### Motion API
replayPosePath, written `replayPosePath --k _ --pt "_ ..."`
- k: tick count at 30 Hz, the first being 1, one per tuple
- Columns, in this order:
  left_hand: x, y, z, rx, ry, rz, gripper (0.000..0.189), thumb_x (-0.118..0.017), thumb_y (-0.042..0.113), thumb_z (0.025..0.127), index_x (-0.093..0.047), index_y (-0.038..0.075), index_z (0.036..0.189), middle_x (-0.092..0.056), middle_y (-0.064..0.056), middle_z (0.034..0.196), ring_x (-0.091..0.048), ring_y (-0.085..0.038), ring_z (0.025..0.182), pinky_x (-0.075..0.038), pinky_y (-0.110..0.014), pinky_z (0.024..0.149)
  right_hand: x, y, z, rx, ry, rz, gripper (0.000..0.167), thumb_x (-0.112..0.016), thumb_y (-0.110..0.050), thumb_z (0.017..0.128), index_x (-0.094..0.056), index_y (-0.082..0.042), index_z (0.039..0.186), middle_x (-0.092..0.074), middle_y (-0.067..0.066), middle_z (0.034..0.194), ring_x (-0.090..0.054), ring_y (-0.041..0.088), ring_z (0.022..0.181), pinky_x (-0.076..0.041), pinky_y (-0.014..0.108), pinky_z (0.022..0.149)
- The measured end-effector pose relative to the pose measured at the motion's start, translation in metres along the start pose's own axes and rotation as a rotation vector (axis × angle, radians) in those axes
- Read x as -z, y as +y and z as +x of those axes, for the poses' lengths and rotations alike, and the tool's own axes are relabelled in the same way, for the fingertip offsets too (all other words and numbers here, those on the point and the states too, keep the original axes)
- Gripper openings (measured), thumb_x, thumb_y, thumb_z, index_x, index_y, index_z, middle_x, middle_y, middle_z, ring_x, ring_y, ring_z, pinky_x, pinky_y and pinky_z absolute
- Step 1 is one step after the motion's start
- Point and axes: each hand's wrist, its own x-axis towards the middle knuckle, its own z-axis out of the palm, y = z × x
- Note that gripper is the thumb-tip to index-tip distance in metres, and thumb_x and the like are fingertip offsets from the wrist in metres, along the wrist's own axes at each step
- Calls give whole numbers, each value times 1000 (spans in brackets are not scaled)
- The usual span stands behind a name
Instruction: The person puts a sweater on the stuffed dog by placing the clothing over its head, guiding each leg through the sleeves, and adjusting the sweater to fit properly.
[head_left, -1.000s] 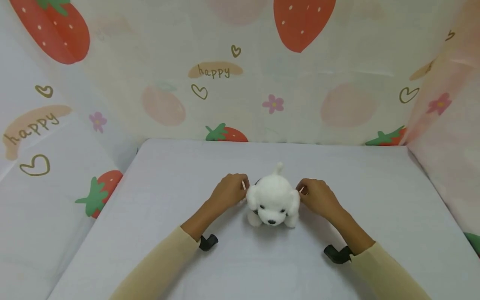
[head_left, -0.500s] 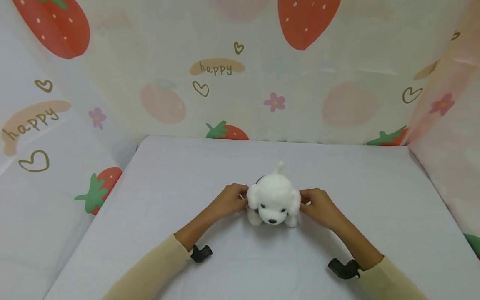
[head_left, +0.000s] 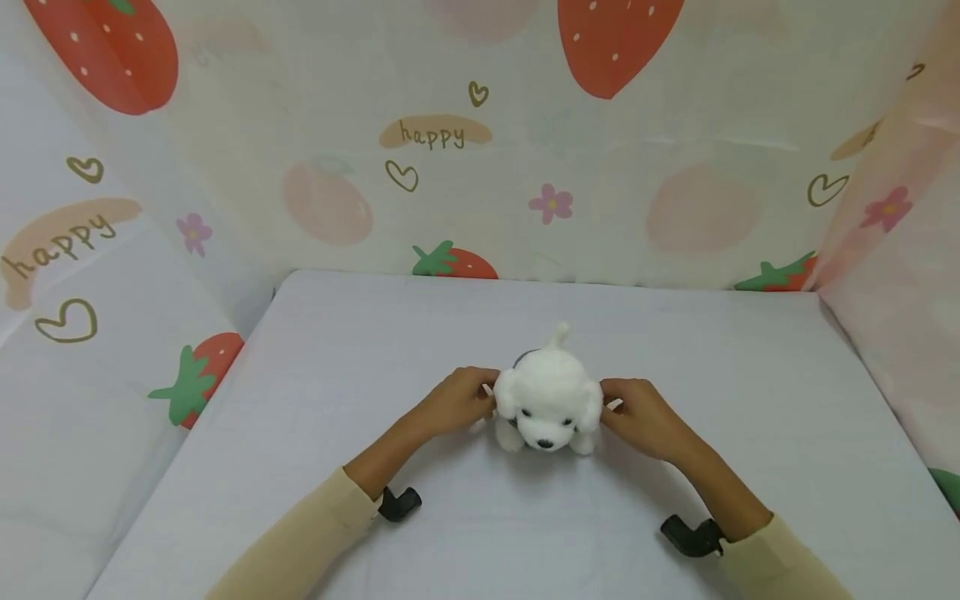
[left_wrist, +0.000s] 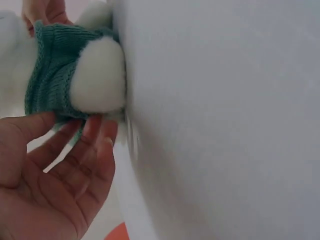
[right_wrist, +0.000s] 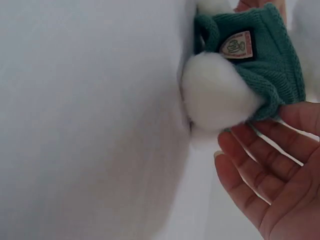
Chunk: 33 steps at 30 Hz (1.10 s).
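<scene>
A white plush dog [head_left: 551, 383] stands on the white table, its face toward me and its tail up. It wears a green knitted sweater [left_wrist: 57, 55], mostly hidden behind the head in the head view. On the dog's left side in that view, my left hand [head_left: 459, 402] pinches the sweater's edge between thumb and fingers. My right hand [head_left: 637, 417] pinches the sweater on the opposite side, thumb in front and fingers behind. A small patch [right_wrist: 237, 46] shows on the knit in the right wrist view. White fluffy legs [left_wrist: 98, 77] poke out below the sweater.
The table [head_left: 360, 333] has a white cover. Strawberry-printed cloth [head_left: 600, 167] hangs behind it and along both sides. A black wrist-worn piece [head_left: 400, 504] sits at the left cuff, and another black piece [head_left: 692, 536] at the right cuff.
Both hands have come slightly toward me and lower along the dog's sides, and their fingers have closed in on the sweater. The dog stays in place.
</scene>
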Motion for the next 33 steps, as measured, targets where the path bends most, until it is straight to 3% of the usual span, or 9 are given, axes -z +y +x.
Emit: replayPosePath --k 4,8,11,16,19,24,27,29,33 --pt "3 -7 2 -34 -108 -194 35 -50 2 98 -67 5 129 -69 -6 106 -66 -22 81 -57 -34 63 4 4 0 -7 -115 92 22 -58 -13 103 -73 -6 117 -71 8 121 -64 24 109 -56 37 83" --pt "2 -14 2 -23 -130 -256 31 -58 -2 94 -70 0 122 -72 -8 105 -69 -19 85 -57 -32 71 4 8 -1 -10 -171 122 22 -61 -14 102 -71 -6 120 -70 7 123 -63 27 113 -55 37 85" --pt "0 -17 4 -38 -87 -210 22 -66 -3 91 -74 1 111 -74 -7 102 -70 -14 85 -57 -28 74 1 10 0 21 -96 70 16 -67 -7 96 -75 -7 110 -74 5 114 -67 25 107 -56 33 81" --pt "3 -17 7 -129 -16 -78 10 -74 2 91 -78 6 99 -76 -3 96 -70 -9 82 -57 -25 74 -1 5 1 59 52 -72 13 -75 1 87 -79 -9 95 -77 3 98 -71 21 89 -57 30 70" --pt "11 -16 6 -145 -6 -26 5 -79 6 88 -76 10 87 -74 2 88 -67 -7 77 -54 -23 69 5 1 -1 52 53 -143 12 -78 1 84 -78 -11 89 -76 0 90 -70 18 82 -56 32 68" --pt "21 -17 1 -138 -28 17 14 -81 10 86 -72 11 76 -69 5 75 -56 -7 69 -45 -22 61 14 0 -7 12 1 -173 10 -81 -2 83 -77 -11 83 -73 -4 82 -67 14 78 -52 32 65" --pt "19 -17 -1 -143 -34 29 9 -79 11 88 -73 12 83 -70 6 81 -58 -6 72 -48 -22 64 12 0 -9 2 12 -175 7 -79 -4 86 -77 -11 89 -74 -4 86 -68 14 81 -54 35 69" --pt "15 -15 -2 -138 -36 20 7 -78 11 91 -73 11 96 -71 4 92 -63 -6 80 -52 -22 70 7 -1 -11 2 32 -164 10 -77 -6 89 -76 -9 99 -74 -3 93 -68 16 87 -56 38 75" --pt "4 -5 -6 -94 -45 -16 38 -79 17 89 -64 11 122 -71 0 113 -66 -11 98 -55 -29 83 -6 -8 -15 -3 51 -108 25 -75 -12 91 -70 -6 115 -72 -1 105 -67 21 99 -55 46 87"
